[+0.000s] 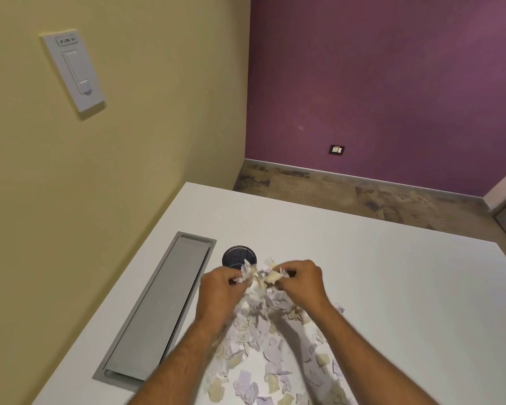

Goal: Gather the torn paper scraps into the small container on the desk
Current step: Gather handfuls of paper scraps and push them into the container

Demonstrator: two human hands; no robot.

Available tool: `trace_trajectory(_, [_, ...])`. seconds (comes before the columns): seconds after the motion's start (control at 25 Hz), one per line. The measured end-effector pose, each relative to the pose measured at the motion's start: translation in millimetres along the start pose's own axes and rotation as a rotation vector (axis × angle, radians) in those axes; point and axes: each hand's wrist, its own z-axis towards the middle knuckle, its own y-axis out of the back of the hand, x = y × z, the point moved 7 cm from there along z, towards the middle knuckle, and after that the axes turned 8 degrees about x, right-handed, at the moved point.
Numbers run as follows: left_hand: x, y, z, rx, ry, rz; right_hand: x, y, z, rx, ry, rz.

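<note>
On desk (377, 273): dark round container (239, 256), inside unclear.
Left hand (221, 290): pinched on scraps (247, 271).
Right hand (301, 283): pinched on scraps.
Scrap pile (263, 355): runs toward viewer.

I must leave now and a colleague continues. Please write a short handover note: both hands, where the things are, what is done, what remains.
Left hand and right hand: both raised over the desk, each pinching a bunch of paper scraps.
Small dark container: just beyond the hands, beside the grey cable tray.
Done: the container seems to hold few scraps, if any.
Left: drop these bunches in, then collect the loose pile of scraps on the desk.
</note>
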Motion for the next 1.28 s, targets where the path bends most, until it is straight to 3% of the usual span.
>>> trace_trajectory(0.2, [-12.6, 39.6, 45.0, -0.166, 0.016, 0.029, 28.9, -22.4, 55.2, -0.025, 0.009, 0.014])
trace_trajectory(0.4, [-5.8, 48.4, 74.9, -0.185, 0.011, 0.092, 25.6, -61.3, 83.6, 0.050, -0.002, -0.242])
trace_trajectory(0.56, [6.7, 32.0, 88.6, -0.065, 0.047, 0.218, 24.0, -77.2, 91.3, 0.113, 0.028, -0.370])
trace_trajectory(0.84, [6.7, -7.3, 106.8, 0.168, 0.033, 0.512, 23.9, -64.4, 90.5, 0.162, 0.049, -0.195])
trace_trajectory(1.12, [8.6, -53.1, 112.7, 0.424, -0.001, 0.870, -12.0, -16.1, 61.1, -0.051, 0.014, 0.071])
trace_trajectory(1.28, [14.7, -64.1, 112.0, 0.558, 0.029, 0.921, -62.2, -8.2, 37.0, -0.065, -0.108, 0.003])
